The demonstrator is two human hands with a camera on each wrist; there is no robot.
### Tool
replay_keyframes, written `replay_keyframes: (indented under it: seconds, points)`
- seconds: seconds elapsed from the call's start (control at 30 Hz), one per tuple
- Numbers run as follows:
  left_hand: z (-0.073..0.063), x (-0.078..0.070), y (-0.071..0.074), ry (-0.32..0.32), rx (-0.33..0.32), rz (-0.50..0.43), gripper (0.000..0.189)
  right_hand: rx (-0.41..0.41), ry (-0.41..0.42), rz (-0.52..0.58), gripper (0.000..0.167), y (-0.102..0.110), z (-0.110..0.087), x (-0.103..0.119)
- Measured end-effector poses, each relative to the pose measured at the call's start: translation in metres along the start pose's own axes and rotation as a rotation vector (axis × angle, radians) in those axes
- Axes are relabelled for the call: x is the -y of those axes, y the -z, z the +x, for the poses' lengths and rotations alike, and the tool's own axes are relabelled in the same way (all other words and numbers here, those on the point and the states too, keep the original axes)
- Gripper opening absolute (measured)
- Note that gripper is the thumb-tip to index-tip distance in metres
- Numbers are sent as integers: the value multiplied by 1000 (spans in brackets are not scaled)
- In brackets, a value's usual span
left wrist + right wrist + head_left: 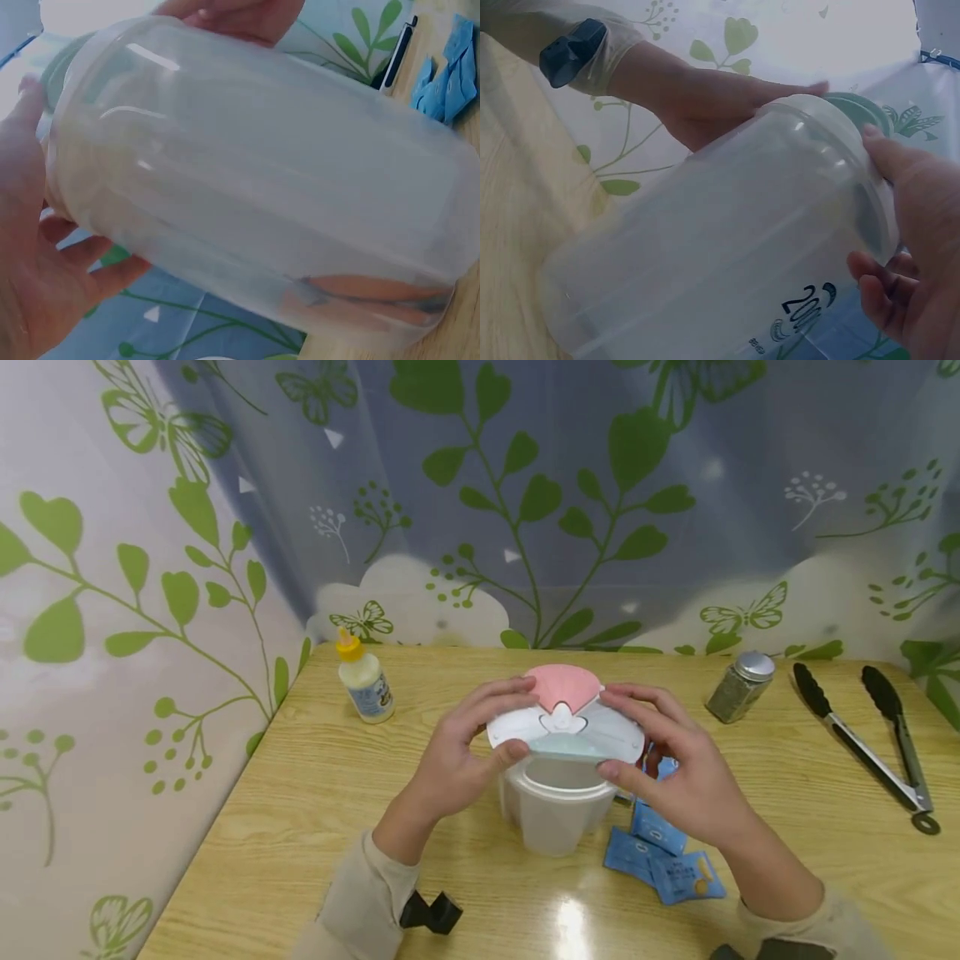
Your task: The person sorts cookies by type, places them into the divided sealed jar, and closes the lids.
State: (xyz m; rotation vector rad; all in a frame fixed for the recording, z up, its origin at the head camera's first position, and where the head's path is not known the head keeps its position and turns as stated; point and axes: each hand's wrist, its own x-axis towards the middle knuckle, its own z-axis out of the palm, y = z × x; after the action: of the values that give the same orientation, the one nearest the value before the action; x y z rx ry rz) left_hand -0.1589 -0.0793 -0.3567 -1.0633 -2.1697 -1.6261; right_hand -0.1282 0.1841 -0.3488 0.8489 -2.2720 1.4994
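Note:
A tall translucent plastic canister (561, 818) stands upright on the table, with part of its opening showing. Over its mouth is a tilted lid (611, 737) in white, pink and pale green. My left hand (461, 752) holds the lid's left side, thumb at the front edge, fingers on top. On the other side my right hand (682, 768) grips it the same way. Both wrist views show the canister's wall (247, 165) and fingers close to its rim (810, 112). An orange-brown shape (375, 289) shows low in the canister wall; I cannot tell what it is.
Several blue packets (663, 856) lie right of the canister, partly behind my right hand. A yellow-capped glue bottle (366, 681) stands back left. A spice jar (741, 687) and black-tipped tongs (862, 747) are at the right. A patterned curtain (555, 527) hangs behind the table.

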Motion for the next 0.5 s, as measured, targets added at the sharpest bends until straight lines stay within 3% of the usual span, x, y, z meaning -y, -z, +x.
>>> replay_keyframes:
  seconds: [0.2,0.37,0.5]
  points:
    - [2,-3,-5,45,-104,-47,31,-75,-15,165,48,-7,0,-2]
    - [3,-5,-6,76,-120,-70,27,-44,-60,329,43,-1,1,-3]
    - [3,-6,-6,98,-111,-99,28,24,-147,359,47,11,2,-6]
